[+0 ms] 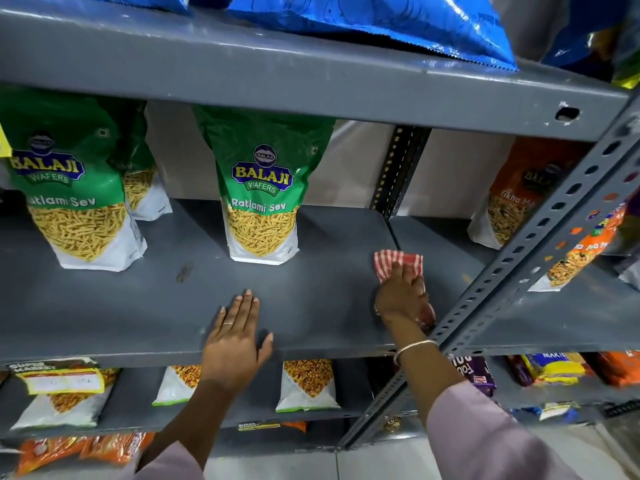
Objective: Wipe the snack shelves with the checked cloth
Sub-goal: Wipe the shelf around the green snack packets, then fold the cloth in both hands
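A grey metal shelf (166, 306) runs across the middle of the view. The red-and-white checked cloth (394, 260) lies on the shelf's right end, close to the slotted upright. My right hand (401, 296) presses down on the cloth, fingers spread over it, part of the cloth bunched under the palm. My left hand (235, 337) rests flat on the shelf's front edge, fingers apart, holding nothing. Green Ratlami Sev bags stand behind: one in the middle (261, 188), another at the left (72, 188).
A slanted grey slotted upright (540, 244) crosses at the right. Orange snack bags (512, 195) stand on the neighbouring shelf. Blue bags (381, 26) lie on the shelf above. Lower shelves hold more snack packets (306, 386). A dark smudge (183, 271) marks the shelf.
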Available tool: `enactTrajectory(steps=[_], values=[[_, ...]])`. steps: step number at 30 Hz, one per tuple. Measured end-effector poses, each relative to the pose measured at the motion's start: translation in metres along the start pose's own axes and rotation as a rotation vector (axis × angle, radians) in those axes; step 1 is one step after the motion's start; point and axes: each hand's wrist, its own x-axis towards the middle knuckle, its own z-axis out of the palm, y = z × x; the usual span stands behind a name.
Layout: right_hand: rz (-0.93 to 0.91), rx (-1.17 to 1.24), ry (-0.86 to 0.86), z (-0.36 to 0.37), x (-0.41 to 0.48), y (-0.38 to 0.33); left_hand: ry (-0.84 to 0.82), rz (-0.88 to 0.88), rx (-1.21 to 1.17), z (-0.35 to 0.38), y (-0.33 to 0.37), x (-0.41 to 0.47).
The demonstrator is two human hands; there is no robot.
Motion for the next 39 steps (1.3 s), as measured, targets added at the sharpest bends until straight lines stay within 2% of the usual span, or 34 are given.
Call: enactTrajectory(steps=[6,9,11,12,14,16,20,22,26,28,30,34,39], values=[[-0.324,-0.137,-0.069,0.032,-0.082,-0.049,0.000,-0.020,-0.020,0.000,0.001,-0.001],[-0.326,-0.106,-0.237,0.028,-0.098,-0.058,-0.057,-0.028,-0.054,-0.006,0.002,-0.003],[-0.346,0.033,-0.371,0.018,-0.091,-0.058,-0.077,-0.018,-0.062,-0.009,0.002,-0.004],[-0.343,0.128,-0.365,0.010,-0.085,-0.057,-0.066,-0.021,-0.056,-0.009,0.003,-0.004],[-0.266,0.298,-0.207,-0.010,-0.069,-0.050,-0.010,-0.061,-0.090,-0.009,0.007,-0.001],[-0.156,0.347,-0.110,-0.025,-0.055,-0.041,0.048,-0.163,-0.192,-0.013,0.019,0.005],[-0.071,0.404,-0.267,-0.026,-0.053,-0.040,-0.010,-0.230,-0.280,-0.034,0.063,0.034],[-0.026,0.514,-0.338,-0.018,-0.054,-0.043,-0.081,-0.284,-0.447,-0.038,0.080,0.050],[0.050,0.736,-0.437,-0.011,-0.049,-0.047,-0.299,-0.664,-1.183,-0.048,0.084,0.061],[0.052,0.811,-0.478,-0.017,-0.047,-0.047,-0.404,-0.778,-1.434,-0.055,0.078,0.058],[0.028,0.863,-0.536,-0.030,-0.053,-0.051,-0.444,-0.742,-1.518,-0.065,0.066,0.051],[-0.107,0.811,-0.676,-0.061,-0.058,-0.060,-0.502,-0.526,-1.512,-0.084,0.046,0.048],[-0.351,0.676,-0.627,-0.116,-0.102,-0.096,-0.504,-0.214,-1.410,-0.156,0.009,0.046]])
